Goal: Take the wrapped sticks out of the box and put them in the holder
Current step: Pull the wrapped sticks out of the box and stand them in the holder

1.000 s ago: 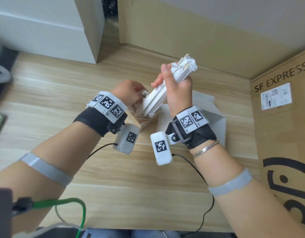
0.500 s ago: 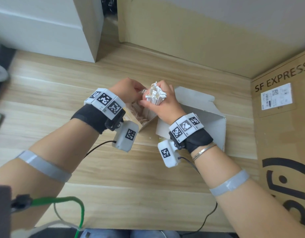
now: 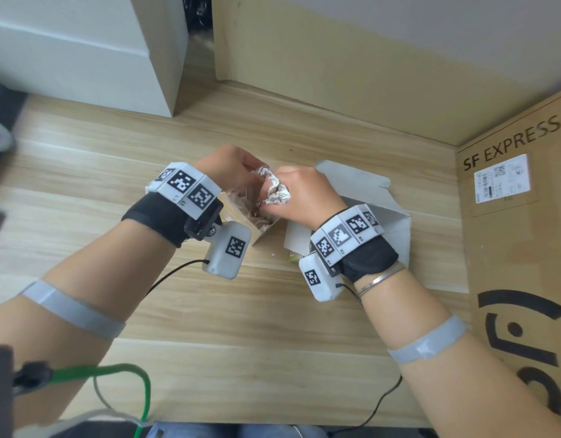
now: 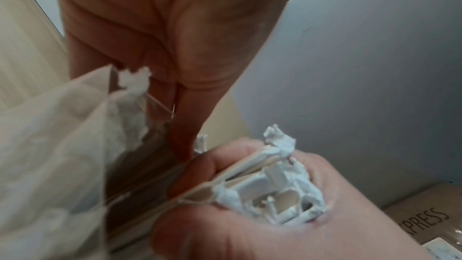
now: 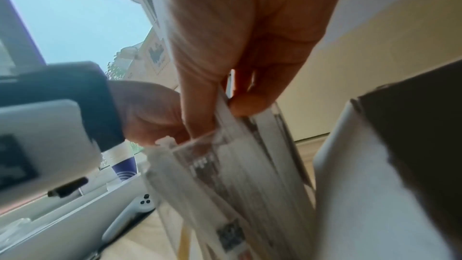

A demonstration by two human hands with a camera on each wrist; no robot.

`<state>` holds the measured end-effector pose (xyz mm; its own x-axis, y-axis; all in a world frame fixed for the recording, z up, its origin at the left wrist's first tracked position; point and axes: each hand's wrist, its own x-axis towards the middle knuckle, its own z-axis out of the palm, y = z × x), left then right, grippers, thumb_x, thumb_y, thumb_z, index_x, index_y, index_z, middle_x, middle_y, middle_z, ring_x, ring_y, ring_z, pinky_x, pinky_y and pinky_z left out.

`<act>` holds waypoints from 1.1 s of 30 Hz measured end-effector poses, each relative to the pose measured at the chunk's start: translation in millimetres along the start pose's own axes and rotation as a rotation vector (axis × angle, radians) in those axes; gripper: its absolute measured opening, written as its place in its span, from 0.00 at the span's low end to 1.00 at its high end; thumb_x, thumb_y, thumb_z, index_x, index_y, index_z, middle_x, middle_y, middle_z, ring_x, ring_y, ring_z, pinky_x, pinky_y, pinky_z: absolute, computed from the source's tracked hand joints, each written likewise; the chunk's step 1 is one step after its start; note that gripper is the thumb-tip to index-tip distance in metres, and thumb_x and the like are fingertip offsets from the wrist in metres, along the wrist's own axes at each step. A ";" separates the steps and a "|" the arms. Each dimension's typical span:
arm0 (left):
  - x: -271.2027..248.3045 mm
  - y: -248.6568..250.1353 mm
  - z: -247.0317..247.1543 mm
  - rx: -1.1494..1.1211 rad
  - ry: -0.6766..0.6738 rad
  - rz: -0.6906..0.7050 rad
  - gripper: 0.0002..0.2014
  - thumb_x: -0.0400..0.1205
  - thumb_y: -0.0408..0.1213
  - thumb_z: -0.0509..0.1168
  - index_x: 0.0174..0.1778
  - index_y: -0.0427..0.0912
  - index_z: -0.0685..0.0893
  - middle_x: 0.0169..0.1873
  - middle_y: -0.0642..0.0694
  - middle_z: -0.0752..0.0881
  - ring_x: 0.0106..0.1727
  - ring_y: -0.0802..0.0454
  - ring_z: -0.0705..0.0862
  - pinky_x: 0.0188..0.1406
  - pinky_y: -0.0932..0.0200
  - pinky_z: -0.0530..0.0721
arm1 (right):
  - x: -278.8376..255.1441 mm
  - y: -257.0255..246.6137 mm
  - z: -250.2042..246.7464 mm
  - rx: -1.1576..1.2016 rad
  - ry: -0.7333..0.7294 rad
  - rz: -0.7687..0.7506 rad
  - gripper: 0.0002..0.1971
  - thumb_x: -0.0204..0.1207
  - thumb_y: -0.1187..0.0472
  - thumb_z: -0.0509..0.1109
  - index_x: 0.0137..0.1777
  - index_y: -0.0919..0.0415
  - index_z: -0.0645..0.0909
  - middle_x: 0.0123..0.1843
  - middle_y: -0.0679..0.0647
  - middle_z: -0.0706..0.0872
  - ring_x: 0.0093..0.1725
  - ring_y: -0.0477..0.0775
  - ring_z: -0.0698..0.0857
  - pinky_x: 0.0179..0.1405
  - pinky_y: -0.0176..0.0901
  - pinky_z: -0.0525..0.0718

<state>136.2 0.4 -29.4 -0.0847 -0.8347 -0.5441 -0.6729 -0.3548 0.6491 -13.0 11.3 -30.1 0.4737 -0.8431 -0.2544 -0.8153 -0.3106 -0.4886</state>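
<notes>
- Head: right hand (image 3: 299, 197) grips the sticks (image 3: 276, 192), their ends down in the holder (image 3: 257, 216); box (image 3: 367, 222) lies open at right.
- Left wrist: left hand (image 4: 155, 33) pinches the holder's rim.
- Right wrist: sticks look mostly seated; release remains.

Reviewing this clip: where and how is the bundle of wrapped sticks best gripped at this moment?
Probably around the upper shaft just below the ragged paper ends, coming from above, as the right hand does: the wrapped sticks stand nearly upright with lower ends down in the holder, which the left hand holds.
</notes>
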 end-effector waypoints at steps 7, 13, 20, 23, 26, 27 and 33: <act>-1.3 3.1 -1.0 0.001 0.007 -0.035 0.16 0.78 0.35 0.65 0.61 0.49 0.86 0.54 0.46 0.89 0.48 0.54 0.81 0.47 0.62 0.75 | 0.2 -2.7 -8.4 0.124 0.028 -0.055 0.17 0.62 0.53 0.80 0.52 0.52 0.86 0.49 0.51 0.84 0.42 0.48 0.79 0.47 0.42 0.78; 0.8 0.0 -1.2 -0.012 0.001 -0.045 0.17 0.78 0.42 0.68 0.63 0.47 0.85 0.56 0.46 0.88 0.48 0.54 0.81 0.48 0.62 0.75 | -1.2 1.6 -2.4 0.172 0.129 -0.094 0.03 0.66 0.59 0.77 0.39 0.56 0.89 0.41 0.49 0.86 0.33 0.43 0.78 0.42 0.45 0.81; 1.5 3.7 -0.4 0.031 -0.004 -0.041 0.17 0.79 0.43 0.66 0.63 0.46 0.84 0.58 0.45 0.87 0.52 0.51 0.83 0.48 0.62 0.74 | 2.4 4.6 -2.1 0.058 -0.019 -0.041 0.16 0.64 0.51 0.80 0.51 0.56 0.89 0.43 0.49 0.85 0.41 0.48 0.80 0.48 0.42 0.79; 1.8 6.1 1.6 0.040 -0.009 -0.047 0.20 0.80 0.42 0.65 0.68 0.45 0.81 0.65 0.46 0.84 0.63 0.49 0.82 0.54 0.62 0.74 | 1.3 8.2 -4.1 0.170 0.050 -0.019 0.10 0.63 0.55 0.81 0.43 0.57 0.90 0.38 0.45 0.83 0.32 0.37 0.76 0.40 0.33 0.75; 2.0 9.5 3.4 0.077 -0.013 -0.034 0.19 0.80 0.39 0.64 0.68 0.46 0.80 0.66 0.46 0.83 0.59 0.50 0.82 0.52 0.62 0.74 | -0.5 11.6 1.9 0.136 0.070 -0.028 0.02 0.66 0.62 0.78 0.36 0.60 0.89 0.35 0.46 0.81 0.35 0.46 0.77 0.43 0.45 0.80; 2.1 10.5 3.4 0.088 -0.011 -0.031 0.18 0.80 0.38 0.63 0.67 0.46 0.81 0.66 0.45 0.83 0.55 0.52 0.81 0.51 0.62 0.74 | -1.1 12.0 4.3 0.125 0.069 -0.024 0.02 0.66 0.63 0.78 0.36 0.60 0.88 0.36 0.47 0.80 0.37 0.49 0.78 0.45 0.47 0.81; -0.2 20.6 5.6 0.067 -0.040 -0.015 0.19 0.80 0.31 0.61 0.67 0.45 0.80 0.60 0.42 0.86 0.36 0.52 0.85 0.31 0.66 0.83 | -4.5 18.1 -1.7 0.222 0.132 0.050 0.05 0.67 0.55 0.78 0.38 0.56 0.89 0.34 0.44 0.73 0.34 0.44 0.73 0.35 0.33 0.69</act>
<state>118.2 -4.3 -18.9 -0.1023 -0.8115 -0.5753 -0.7222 -0.3371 0.6040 -30.4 8.7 -36.3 0.3751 -0.9095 -0.1794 -0.7371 -0.1753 -0.6526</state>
